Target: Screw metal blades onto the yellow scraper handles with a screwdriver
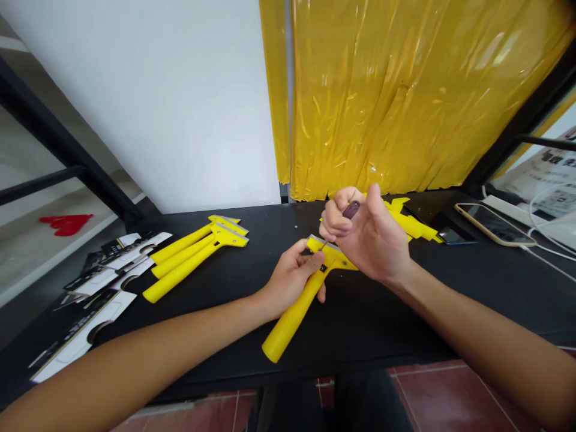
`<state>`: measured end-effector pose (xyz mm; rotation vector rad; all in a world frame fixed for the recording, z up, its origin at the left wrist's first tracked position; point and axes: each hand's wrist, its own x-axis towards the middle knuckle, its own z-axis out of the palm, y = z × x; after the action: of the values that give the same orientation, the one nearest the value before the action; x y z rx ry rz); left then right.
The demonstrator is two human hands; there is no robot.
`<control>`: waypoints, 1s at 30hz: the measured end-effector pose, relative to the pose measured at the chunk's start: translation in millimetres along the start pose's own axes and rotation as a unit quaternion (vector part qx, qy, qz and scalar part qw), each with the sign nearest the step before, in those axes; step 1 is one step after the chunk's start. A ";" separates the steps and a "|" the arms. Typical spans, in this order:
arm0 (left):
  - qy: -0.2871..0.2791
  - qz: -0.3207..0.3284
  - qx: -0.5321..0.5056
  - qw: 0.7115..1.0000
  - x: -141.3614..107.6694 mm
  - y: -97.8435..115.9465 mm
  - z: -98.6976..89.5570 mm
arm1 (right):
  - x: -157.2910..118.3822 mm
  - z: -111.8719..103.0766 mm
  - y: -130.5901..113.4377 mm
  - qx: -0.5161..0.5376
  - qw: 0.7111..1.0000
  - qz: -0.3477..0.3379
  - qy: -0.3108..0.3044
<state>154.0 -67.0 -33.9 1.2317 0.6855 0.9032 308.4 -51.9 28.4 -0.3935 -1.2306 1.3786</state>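
My left hand grips a yellow scraper near its head, thumb on top; the handle slants down toward the table's front edge. My right hand is closed around a small dark-handled screwdriver, its thin shaft pointing down at the scraper's head. The right hand hides part of that head. Several yellow scrapers lie together on the left of the black table, heads toward the back. Behind my right hand sit more yellow pieces, partly covered by it.
White and black printed cards are piled at the table's left. At the back right lie a dark phone and a gold-edged phone with white cables. A white panel and yellow plastic sheeting stand behind the table.
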 end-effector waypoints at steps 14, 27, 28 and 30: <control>0.039 -0.025 -0.058 0.997 -0.9 4.5 4.1 | -1.8 -2.8 4.6 -0.007 0.999 0.000 -0.039; 0.025 -0.026 -0.062 0.997 1.2 -3.2 0.5 | -0.4 -8.0 5.3 0.019 0.997 -0.010 -0.076; 0.023 -0.027 -0.063 0.997 1.4 -3.8 0.2 | 0.0 -8.5 5.2 0.012 0.997 -0.009 -0.080; 0.022 -0.029 -0.067 0.997 1.6 -4.2 0.1 | 0.0 -7.9 5.0 -0.006 0.997 -0.001 -0.077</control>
<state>155.7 -66.0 -37.9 1.0708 0.6802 0.9156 312.3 -47.3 21.3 -0.2973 -1.3644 1.4211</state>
